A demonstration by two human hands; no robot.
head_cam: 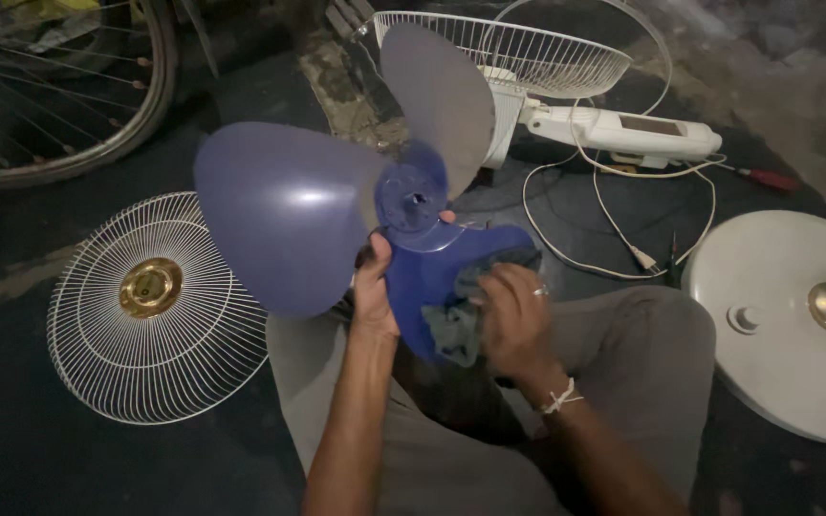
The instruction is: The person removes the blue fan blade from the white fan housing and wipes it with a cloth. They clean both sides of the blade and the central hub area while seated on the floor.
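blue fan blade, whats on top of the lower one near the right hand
A grey cloth lies on the lower part of the blue fan blade, pressed by the right hand. The left hand grips beside the hub. The blade surface under cloth and fingers is hidden.

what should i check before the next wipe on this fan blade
1. Left hand has a firm hold on the blue fan blade near its hub: ok.
2. Right hand presses the grey cloth flat on the lower blade: ok.
3. Blade held off the floor, above the lap: ok.
4. Front grille lies apart on the floor, out of the blade's way: ok.
5. White power cord lies loose on the floor close behind the blade: not ok, could snag.
6. Blade surface clean where already wiped: cannot tell, light too dim.
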